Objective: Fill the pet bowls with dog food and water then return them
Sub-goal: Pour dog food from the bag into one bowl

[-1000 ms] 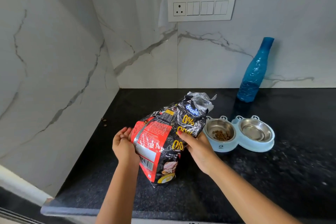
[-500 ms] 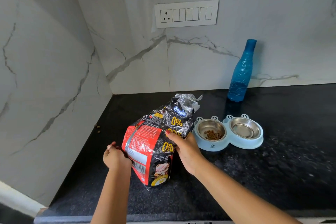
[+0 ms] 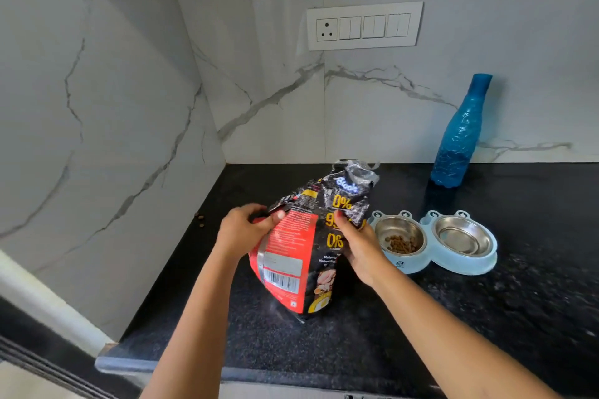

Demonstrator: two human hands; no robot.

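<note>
a: what's the surface like?

b: a black speckled counter set in a corner, with white marble-look walls on the left and behind. a white switch plate with a socket sits on the back wall. a few loose kibbles lie on the counter near the left wall.

a: and the containers?

b: a pale blue double bowl stand holds two steel bowls. the left bowl has a small heap of brown kibble; the right bowl looks empty, though i can't tell for sure if there's water in it. a blue bottle stands upright behind them, near the back wall.

a: where's the food bag?

b: the bag stands on the counter just left of the bowls, tilted, with its crumpled top leaning toward them. it's black and red with yellow print.

a: the hands?

b: the left hand grips the bag's upper left edge, thumb and fingers pinching the foil. the right hand holds the right side, thumb pressed flat on the front, the other fingers wrapped behind and hidden.
</note>
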